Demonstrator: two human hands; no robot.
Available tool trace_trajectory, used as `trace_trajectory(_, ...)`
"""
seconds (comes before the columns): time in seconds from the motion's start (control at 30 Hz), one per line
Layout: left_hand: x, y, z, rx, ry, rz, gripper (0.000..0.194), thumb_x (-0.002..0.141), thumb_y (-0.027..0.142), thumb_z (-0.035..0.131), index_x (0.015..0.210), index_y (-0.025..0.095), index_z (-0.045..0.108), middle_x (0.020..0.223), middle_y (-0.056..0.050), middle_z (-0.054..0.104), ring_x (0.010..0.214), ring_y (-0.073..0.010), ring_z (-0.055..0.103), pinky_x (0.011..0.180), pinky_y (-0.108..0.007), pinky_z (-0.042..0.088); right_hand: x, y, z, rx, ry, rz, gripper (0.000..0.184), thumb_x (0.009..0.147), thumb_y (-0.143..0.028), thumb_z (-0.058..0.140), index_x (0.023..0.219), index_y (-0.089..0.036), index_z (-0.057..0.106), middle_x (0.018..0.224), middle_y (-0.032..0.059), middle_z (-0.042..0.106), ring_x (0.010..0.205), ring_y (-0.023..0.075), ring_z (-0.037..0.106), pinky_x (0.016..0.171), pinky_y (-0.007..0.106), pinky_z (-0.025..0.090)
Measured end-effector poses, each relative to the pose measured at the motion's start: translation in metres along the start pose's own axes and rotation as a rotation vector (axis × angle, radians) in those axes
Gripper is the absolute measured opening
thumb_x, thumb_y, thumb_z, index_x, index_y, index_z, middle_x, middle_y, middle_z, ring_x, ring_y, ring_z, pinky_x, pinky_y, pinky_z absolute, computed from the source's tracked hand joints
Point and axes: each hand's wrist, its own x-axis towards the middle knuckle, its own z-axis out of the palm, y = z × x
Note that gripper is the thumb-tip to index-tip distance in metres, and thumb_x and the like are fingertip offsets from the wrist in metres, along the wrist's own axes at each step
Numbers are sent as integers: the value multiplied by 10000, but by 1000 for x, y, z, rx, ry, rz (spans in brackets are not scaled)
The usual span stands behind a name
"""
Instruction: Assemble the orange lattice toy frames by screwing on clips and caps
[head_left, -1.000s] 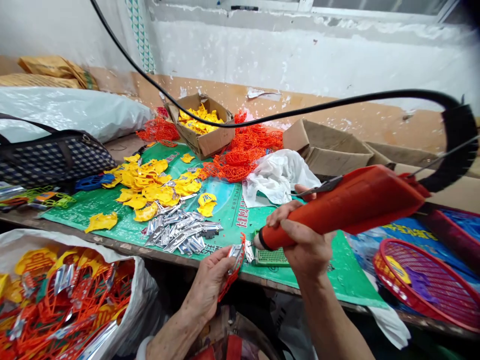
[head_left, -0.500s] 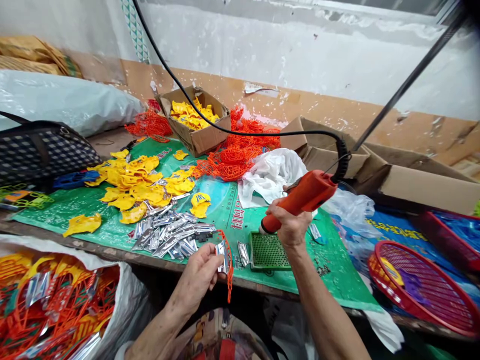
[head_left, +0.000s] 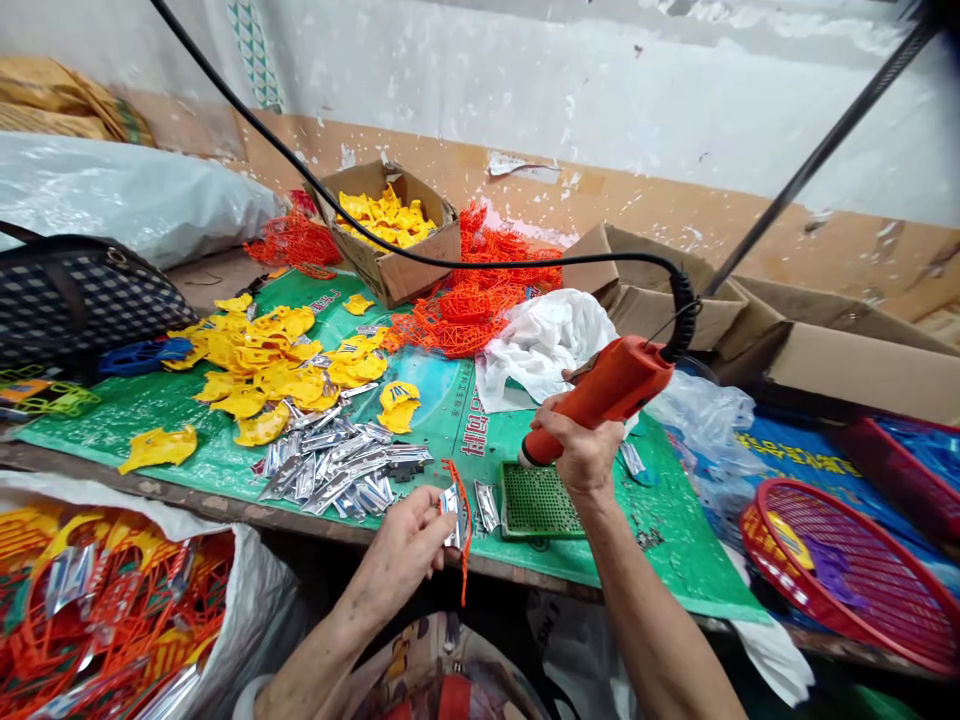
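Observation:
My left hand (head_left: 412, 535) is closed, pinching a shiny silver part (head_left: 453, 512) with an orange plastic lattice piece (head_left: 466, 530) along its right side. My right hand (head_left: 587, 450) wraps round an orange electric screwdriver (head_left: 611, 395). Its pale nose points down-left over the back of a green perforated tray (head_left: 541, 500); its tip is hard to make out. Just left of the tray lies a loose silver part (head_left: 487, 507). A heap of similar silver parts (head_left: 349, 465) is behind and left of my left hand, beside a pile of yellow plastic parts (head_left: 262, 360).
A black cable (head_left: 480, 264) crosses above the table to the screwdriver. Behind stand a cardboard box (head_left: 420, 275) of yellow parts and orange netting (head_left: 465, 310). A white sack (head_left: 259, 570) of mixed parts is at lower left, a red basket (head_left: 847, 650) at right.
My left hand has shifted slightly right with the silver part and orange piece, which now appears more edge-on. The right hand and screwdriver stay over the tray. The view has moved slightly.

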Motion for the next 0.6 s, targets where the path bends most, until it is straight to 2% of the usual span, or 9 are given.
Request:
trace_trajectory(0.33,4,-6,-3,66,-33,13,177,814,358,534,772,186,528,512,55,570,432,-83,458,422,-187,304,0,0,3,-3,4,-7,123,587,-196,727,659,-161,633,608,-28,618,524,140,551,580,331,485)
trace_trajectory(0.47,5,-6,-4,101,-49,6,182,827,370,514,774,196,512,476,70,524,473,-118,543,434,-197,294,-1,-2,4,-7,16,-1,188,575,-205,741,724,-171,630,624,-32,631,545,151,569,590,333,488)
trace_trajectory(0.6,8,0,-4,146,-71,-9,207,828,394,507,743,206,496,507,72,525,504,-134,573,466,-215,326,-1,-3,6,-28,11,13,163,568,-209,747,676,-165,633,608,-25,630,534,151,564,570,326,479)
